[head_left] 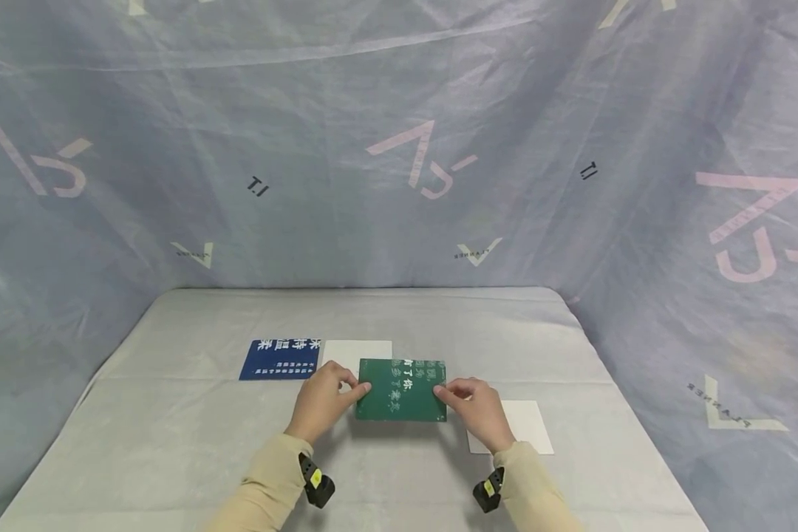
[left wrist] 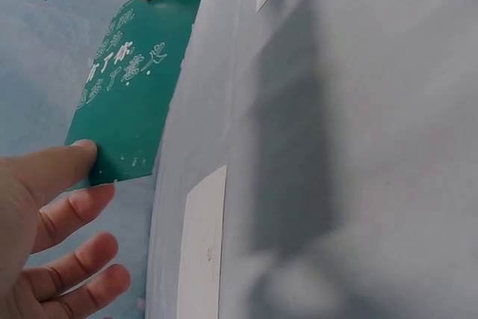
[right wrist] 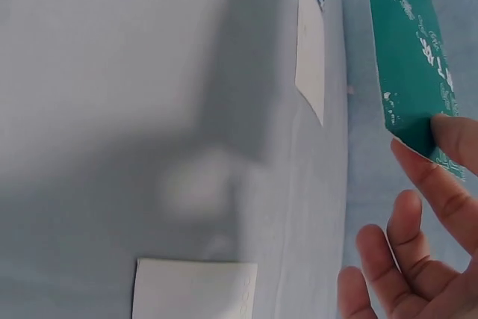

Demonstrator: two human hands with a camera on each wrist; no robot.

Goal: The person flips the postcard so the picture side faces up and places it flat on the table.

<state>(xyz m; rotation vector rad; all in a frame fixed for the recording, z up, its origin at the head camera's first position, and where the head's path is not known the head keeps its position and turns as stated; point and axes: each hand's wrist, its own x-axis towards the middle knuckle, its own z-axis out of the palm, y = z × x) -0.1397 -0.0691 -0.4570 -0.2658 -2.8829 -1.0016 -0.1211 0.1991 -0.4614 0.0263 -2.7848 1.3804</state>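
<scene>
A green card (head_left: 386, 399) with white printed characters is held up over the table between both hands. My left hand (head_left: 326, 400) pinches its left edge, thumb on the printed face. On the opposite edge my right hand (head_left: 476, 408) pinches it the same way. In the left wrist view the green card (left wrist: 134, 87) stands tilted above the cloth, the other fingers of the left hand (left wrist: 45, 222) spread apart below it. The right wrist view shows the right hand (right wrist: 426, 237) with thumb and forefinger at the card's corner.
A blue card (head_left: 279, 360) with white characters lies at the back left of the grey cloth-covered table (head_left: 173, 443). Beside it is a white card (head_left: 355, 350), partly behind the left hand. Another white card (head_left: 528, 427) lies under the right wrist. Printed cloth walls (head_left: 346, 222) surround the table.
</scene>
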